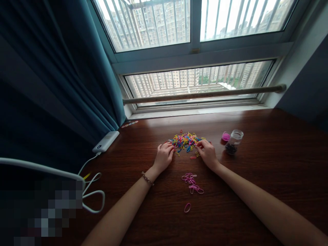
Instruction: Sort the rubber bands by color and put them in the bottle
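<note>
A heap of small multicoloured rubber bands [186, 140] lies on the dark wooden table [143, 136]. At its left edge rests my left hand [164, 156], fingers curled and close together, a bracelet on the wrist. My right hand [207, 153] touches the heap's right edge with fingertips together; anything between the fingertips of either hand is too small to make out. Nearer to me lie several pink bands [189, 178] in a loose cluster, more pink ones [196, 189] just below, and a single pink band [187, 207] apart from them.
Right of the heap, a clear jar [234, 140] with dark contents stands beside a pink lid [226, 137]. A white power bank [106, 141] with a cable lies at the left by the blue curtain [102, 85]. Behind the table is a window with a rail [205, 95].
</note>
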A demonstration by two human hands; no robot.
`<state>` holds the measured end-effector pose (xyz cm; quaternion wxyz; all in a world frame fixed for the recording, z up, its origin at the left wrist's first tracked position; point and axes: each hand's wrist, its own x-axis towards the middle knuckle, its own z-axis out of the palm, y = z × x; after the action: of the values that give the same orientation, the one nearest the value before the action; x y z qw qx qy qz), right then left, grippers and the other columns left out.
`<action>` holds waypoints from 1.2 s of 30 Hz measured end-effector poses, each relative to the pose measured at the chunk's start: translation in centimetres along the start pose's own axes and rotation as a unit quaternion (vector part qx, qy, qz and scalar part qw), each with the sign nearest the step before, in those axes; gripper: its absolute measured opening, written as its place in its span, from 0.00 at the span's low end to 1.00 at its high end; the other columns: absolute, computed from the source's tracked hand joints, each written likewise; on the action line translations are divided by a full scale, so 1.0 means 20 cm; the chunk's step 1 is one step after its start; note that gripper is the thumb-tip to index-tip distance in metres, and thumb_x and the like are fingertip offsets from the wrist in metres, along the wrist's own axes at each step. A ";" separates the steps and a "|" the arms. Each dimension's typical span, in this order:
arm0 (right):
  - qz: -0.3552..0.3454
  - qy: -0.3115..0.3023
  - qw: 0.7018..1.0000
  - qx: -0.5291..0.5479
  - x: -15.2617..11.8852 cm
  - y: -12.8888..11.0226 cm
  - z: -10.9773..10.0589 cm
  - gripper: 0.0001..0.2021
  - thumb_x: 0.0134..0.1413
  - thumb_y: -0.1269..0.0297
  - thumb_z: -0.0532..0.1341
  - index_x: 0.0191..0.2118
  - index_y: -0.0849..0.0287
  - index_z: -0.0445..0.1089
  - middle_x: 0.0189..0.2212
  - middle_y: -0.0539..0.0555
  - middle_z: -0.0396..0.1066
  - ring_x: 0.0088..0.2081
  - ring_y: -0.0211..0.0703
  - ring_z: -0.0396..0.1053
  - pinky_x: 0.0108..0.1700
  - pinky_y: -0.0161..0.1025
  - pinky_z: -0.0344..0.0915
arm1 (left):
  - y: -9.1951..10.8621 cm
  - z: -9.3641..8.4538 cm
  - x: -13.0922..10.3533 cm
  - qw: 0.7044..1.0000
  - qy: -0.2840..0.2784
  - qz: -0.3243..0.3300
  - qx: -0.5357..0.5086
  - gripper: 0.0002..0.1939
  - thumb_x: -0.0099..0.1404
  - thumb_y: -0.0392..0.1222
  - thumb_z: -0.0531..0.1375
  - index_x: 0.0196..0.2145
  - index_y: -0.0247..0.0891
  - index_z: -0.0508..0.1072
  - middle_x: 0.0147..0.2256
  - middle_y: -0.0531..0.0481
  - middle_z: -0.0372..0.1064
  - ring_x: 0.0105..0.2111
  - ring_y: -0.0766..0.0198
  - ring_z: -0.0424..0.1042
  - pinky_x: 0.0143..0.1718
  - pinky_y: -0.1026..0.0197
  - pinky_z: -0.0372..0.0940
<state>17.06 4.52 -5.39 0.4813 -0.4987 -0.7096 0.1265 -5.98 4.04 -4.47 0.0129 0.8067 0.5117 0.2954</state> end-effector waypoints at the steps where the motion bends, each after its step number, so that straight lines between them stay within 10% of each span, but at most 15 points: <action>1: 0.007 0.003 1.000 0.001 0.00 0.00 0.00 0.04 0.50 0.68 0.55 0.28 0.60 0.65 0.27 0.53 0.66 0.29 0.41 0.64 0.34 0.38 0.61 | -0.01 0.00 0.00 1.000 0.001 -0.002 0.000 0.09 0.61 0.36 0.51 0.37 0.40 0.70 0.42 0.46 0.68 0.47 0.58 0.62 0.51 0.49 0.51; 8: 0.011 0.011 0.999 0.035 0.00 0.00 0.01 0.06 0.54 0.66 0.53 0.34 0.60 0.66 0.28 0.53 0.68 0.28 0.40 0.65 0.32 0.35 0.61 | 0.01 0.00 0.00 0.999 -0.036 0.000 0.017 0.10 0.62 0.39 0.51 0.38 0.41 0.70 0.44 0.48 0.66 0.51 0.57 0.57 0.53 0.47 0.46; 17: -0.164 -0.014 0.986 -0.003 -0.07 -0.13 -0.02 0.08 0.56 0.70 0.49 0.36 0.60 0.64 0.30 0.56 0.65 0.33 0.41 0.63 0.37 0.38 0.61 | -0.01 0.01 0.00 1.000 -0.004 0.002 0.012 0.09 0.61 0.35 0.51 0.36 0.40 0.70 0.41 0.48 0.68 0.46 0.58 0.61 0.52 0.47 0.48; 26: -0.470 -0.174 0.863 -0.064 -0.24 -0.35 -0.03 0.08 0.55 0.70 0.49 0.34 0.61 0.65 0.20 0.50 0.61 0.23 0.37 0.58 0.24 0.37 0.54 | -0.01 0.00 0.00 0.993 0.086 -0.030 -0.069 0.02 0.58 0.37 0.55 0.31 0.37 0.67 0.33 0.48 0.67 0.37 0.61 0.66 0.43 0.55 0.61; 30: -0.438 -0.183 0.878 -0.054 -0.23 -0.33 -0.02 0.07 0.56 0.67 0.51 0.33 0.61 0.65 0.20 0.50 0.62 0.23 0.37 0.58 0.24 0.36 0.55 | -0.01 0.00 -0.01 0.991 0.093 -0.019 -0.097 0.05 0.59 0.37 0.56 0.34 0.37 0.68 0.34 0.48 0.68 0.38 0.61 0.67 0.42 0.55 0.62; 36: -0.198 -0.086 0.974 -0.073 -0.04 -0.15 -0.04 0.11 0.57 0.70 0.48 0.41 0.63 0.65 0.35 0.58 0.68 0.40 0.44 0.61 0.43 0.41 0.60 | 0.03 0.00 -0.02 0.990 0.066 0.048 -0.114 0.05 0.60 0.37 0.54 0.33 0.38 0.70 0.32 0.48 0.69 0.36 0.61 0.67 0.42 0.55 0.62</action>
<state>16.06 2.17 -3.48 0.3962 -0.3695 -0.8403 0.0189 -5.67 3.47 -4.42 0.0573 0.8024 0.4350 0.4045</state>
